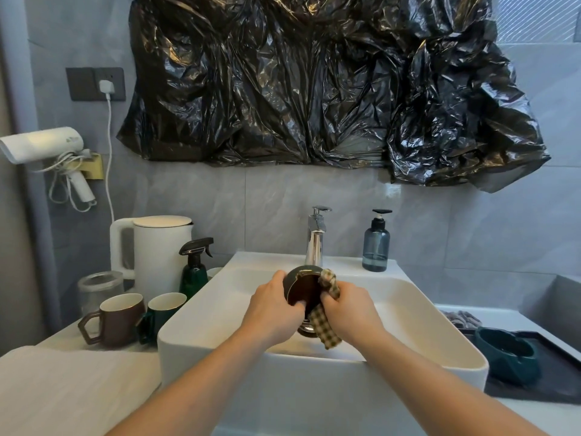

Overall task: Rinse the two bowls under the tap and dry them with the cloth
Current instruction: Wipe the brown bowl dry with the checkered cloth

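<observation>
Over the sink (418, 297), drying the brown bowl (303, 286): left hand (273, 313) gripping it, right hand (349, 309) pinching cloth (327, 328); green bowl (506, 357) far right, seemingly done.

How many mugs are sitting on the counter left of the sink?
2: a brown mug and, right of it against the basin, a dark green mug. Something pale behind the spray bottle may be another; it is mostly hidden.

We face a pale grey marbled tile wall (283, 196), crinkled glossy black plastic sheeting (314, 83) taped across it at twelve o'clock, a dark grey wall socket plate (85, 84) at ten o'clock, a bright ribbed-glass window (540, 17) at one o'clock, a white stone countertop (63, 338) at eight o'clock.
</observation>
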A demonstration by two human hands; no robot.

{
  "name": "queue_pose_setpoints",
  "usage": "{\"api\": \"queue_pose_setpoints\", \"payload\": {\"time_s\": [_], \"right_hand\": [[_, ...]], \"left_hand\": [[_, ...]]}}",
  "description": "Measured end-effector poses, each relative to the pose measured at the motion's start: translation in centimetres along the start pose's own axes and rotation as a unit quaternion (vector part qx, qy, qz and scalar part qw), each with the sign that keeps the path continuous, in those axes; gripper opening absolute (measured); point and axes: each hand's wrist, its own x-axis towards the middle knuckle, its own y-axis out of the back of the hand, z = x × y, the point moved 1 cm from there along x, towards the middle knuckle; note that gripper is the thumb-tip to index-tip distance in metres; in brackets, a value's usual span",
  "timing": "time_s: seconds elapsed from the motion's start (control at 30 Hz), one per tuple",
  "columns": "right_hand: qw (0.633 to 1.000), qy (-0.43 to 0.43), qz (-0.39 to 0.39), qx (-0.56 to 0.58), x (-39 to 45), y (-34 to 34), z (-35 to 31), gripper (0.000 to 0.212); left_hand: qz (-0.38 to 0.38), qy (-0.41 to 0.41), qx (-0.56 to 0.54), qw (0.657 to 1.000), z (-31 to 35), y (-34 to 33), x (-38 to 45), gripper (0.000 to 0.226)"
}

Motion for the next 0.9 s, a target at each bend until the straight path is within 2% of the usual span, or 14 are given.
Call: {"api": "queue_pose_setpoints", "payload": {"time_s": [0.13,0.27,0.33,0.4,0.47,0.57,0.63,0.7,0.77,0.9], "right_hand": [[0.999,0.02,0.024,0.008,-0.1,0.0,-0.4,0.015],[0.995,0.092,0.002,0.023,-0.6,0.2,-1.2,0.02],[0.993,0.117,0.003,0.033,-0.7,0.2,-1.4,0.021],[0.994,0.097,0.001,0.045,-0.4,0.0,-1.0,0.017],[0.997,0.041,-0.039,0.045,-0.2,-0.3,-0.4,0.018],[0.991,-0.024,-0.117,0.067,-0.5,-1.0,0.0,0.036],[0.993,-0.01,-0.089,0.077,-0.4,-1.0,-0.1,0.033],[0.996,0.023,-0.031,0.083,-0.2,-0.6,-0.3,0.02],[0.997,0.045,0.01,0.064,0.1,-0.2,-0.6,0.015],[0.996,0.054,0.0,0.069,0.0,-0.5,-0.5,0.02]], "left_hand": [[0.029,-0.009,-0.019,0.999,-0.1,0.4,0.2,0.006],[-0.065,-0.022,-0.008,0.998,0.1,-0.2,-0.2,0.015],[-0.048,-0.034,0.017,0.998,0.1,-0.4,-0.1,0.015],[-0.015,-0.027,0.017,0.999,0.0,-0.1,0.0,0.007],[0.037,-0.016,-0.008,0.999,-0.1,0.2,0.2,0.004],[0.097,0.0,-0.041,0.994,-0.2,0.6,0.4,0.007],[0.081,-0.001,-0.072,0.994,-0.2,0.5,0.4,0.008],[0.03,0.001,-0.092,0.995,-0.4,0.1,0.4,0.011],[-0.006,-0.013,-0.062,0.998,-0.2,-0.1,0.2,0.011],[0.052,-0.03,-0.031,0.998,-0.1,0.2,0.4,0.006]]}}
